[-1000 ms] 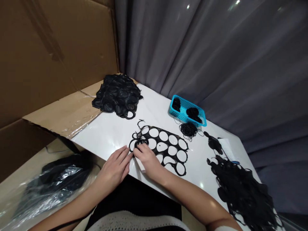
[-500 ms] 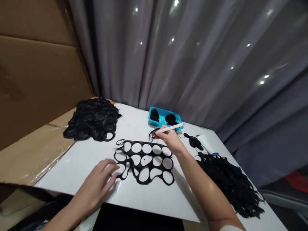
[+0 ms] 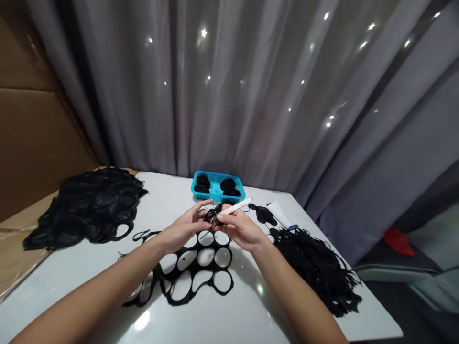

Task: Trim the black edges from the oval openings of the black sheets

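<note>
Black loops (image 3: 212, 213): thin, tangled, string-like; held between both hands, before the blue basket (image 3: 215, 183);
Left hand (image 3: 183, 229): fingers pinched on the loops;
Right hand (image 3: 244, 228): clamped around a white pen-shaped tool (image 3: 236, 206)

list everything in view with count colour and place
curtain: one, grey, behind table
star-shaped light spots: several, white, on curtain
cardboard: count unclear, brown, far left
table: one, white, under the work
basket: one, turquoise, table's back edge
clumps: two, black, in basket
left pile: one, black, table's left
right pile: one, black, table's right
perforated sheet: one, black, front of table
paper-like sheet: one, white, behind right pile
cloth-like item: one, red, far right
pen-like tool: one, white, right hand
thin loops: uncountable, black, between hands
left hand: one, bare, at loops
right hand: one, bare, on tool
</note>
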The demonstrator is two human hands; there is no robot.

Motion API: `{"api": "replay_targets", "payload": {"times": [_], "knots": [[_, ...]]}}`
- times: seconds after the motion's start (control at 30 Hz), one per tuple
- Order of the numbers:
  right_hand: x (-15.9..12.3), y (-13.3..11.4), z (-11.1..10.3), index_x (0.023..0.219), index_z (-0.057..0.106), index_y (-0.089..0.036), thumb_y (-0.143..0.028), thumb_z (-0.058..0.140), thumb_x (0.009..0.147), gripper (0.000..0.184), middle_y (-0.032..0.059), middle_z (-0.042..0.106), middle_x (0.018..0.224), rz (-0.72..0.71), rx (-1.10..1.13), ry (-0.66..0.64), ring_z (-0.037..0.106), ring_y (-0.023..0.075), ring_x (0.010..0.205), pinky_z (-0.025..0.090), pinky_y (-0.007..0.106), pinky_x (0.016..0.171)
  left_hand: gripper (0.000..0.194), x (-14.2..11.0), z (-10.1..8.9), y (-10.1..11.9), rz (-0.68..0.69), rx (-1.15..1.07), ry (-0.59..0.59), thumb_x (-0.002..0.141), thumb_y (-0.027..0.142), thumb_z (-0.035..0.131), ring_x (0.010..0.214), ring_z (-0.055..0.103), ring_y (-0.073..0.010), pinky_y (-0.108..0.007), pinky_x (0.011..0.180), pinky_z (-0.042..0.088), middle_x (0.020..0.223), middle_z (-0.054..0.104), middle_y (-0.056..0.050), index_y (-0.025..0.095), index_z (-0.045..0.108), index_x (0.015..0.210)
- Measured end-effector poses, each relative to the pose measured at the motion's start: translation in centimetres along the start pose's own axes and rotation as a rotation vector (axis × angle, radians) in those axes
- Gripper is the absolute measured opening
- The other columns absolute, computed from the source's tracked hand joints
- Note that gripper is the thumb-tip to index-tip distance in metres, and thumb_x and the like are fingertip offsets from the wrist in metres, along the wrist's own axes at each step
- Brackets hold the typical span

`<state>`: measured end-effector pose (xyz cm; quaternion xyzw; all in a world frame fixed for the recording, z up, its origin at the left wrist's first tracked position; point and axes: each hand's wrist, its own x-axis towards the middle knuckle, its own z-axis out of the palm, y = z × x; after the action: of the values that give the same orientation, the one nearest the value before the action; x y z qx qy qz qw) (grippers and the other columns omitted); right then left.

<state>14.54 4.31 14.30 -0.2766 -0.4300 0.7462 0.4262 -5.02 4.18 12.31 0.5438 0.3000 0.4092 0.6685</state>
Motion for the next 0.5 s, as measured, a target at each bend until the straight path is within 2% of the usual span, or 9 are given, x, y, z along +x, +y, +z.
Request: {"api": "replay_targets", "payload": {"times": [0.1,0.27,0.4,0.5], "knots": [[-0.3,-0.3,-1.7,0.069,0.053,-0.018,-0.027,0.091,0.066,0.039,0.0006,0.072,0.076,0.0,0.033,0.05,0.067,0.0115,0.071,0.055,0.024,0.072,0.069,1.6,0.2,0.1,0.005,0.033,0.008,0.081,0.027,0.08,0.099,0.062,-0.0203,-0.037,0.095,0.042,0.1,0.066,-0.002,0.025,0.047,0.141],[-0.2,0.1,-3.2,0.072,0.057,-0.019,-0.022,0.09,0.067,0.034,0.0044,0.075,0.086,0.029,0.156,0.068,0.07,0.0134,0.081,0.055,0.025,0.078,0.065,3.2,0.6,0.9,-0.035,-0.069,0.005,0.083,0.022,0.076,0.089,0.063,-0.0164,-0.032,0.088,0.044,0.091,0.067,0.0,0.023,0.049,0.142],[1.2,1.7,-4.1,0.072,0.064,-0.018,-0.018,0.091,0.063,0.029,0.0031,0.075,0.086,0.021,0.269,0.155,0.07,0.0138,0.085,0.055,0.028,0.09,0.056,4.0,0.2,1.5,-0.021,-0.228,0.141,0.084,0.019,0.073,0.07,0.057,-0.0121,-0.026,0.075,0.045,0.072,0.059,0.003,0.017,0.053,0.136],[2.1,2.5,-4.7,0.07,0.065,-0.017,-0.017,0.093,0.058,0.03,0.0053,0.076,0.089,0.017,0.304,0.254,0.071,0.0158,0.09,0.055,0.029,0.096,0.053,4.4,-0.7,1.6,-0.016,-0.239,0.237,0.082,0.016,0.075,0.064,0.053,-0.0093,-0.023,0.069,0.044,0.074,0.06,0.003,0.015,0.056,0.131]]}}
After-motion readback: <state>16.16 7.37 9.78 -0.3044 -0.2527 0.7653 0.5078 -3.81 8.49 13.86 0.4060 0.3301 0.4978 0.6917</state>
